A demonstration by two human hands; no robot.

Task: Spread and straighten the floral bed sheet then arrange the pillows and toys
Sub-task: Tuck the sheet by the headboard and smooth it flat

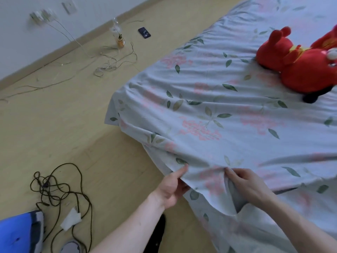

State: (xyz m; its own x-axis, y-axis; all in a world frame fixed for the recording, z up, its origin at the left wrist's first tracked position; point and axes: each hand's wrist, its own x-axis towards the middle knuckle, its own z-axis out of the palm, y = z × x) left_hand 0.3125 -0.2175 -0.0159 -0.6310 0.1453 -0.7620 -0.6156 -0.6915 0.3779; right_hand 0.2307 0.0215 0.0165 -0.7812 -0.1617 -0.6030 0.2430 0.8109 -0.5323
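The floral bed sheet (209, 110), pale blue with pink flowers and green leaves, covers the mattress and lies wrinkled toward its near corner. My left hand (171, 187) pinches the sheet's hanging edge with thumb on top. My right hand (246, 185) grips a fold of the same edge a little to the right, fingers curled into the cloth. A red plush toy (291, 64) lies on the sheet at the upper right, partly cut off by the frame. No pillows are in view.
The wooden floor (63, 128) lies left of the bed. A dark tangled cord (60, 190) with a white paper scrap, a blue object (18, 234), thin pale cables (113, 61), a bottle (119, 38) and a dark phone (144, 32) lie on it.
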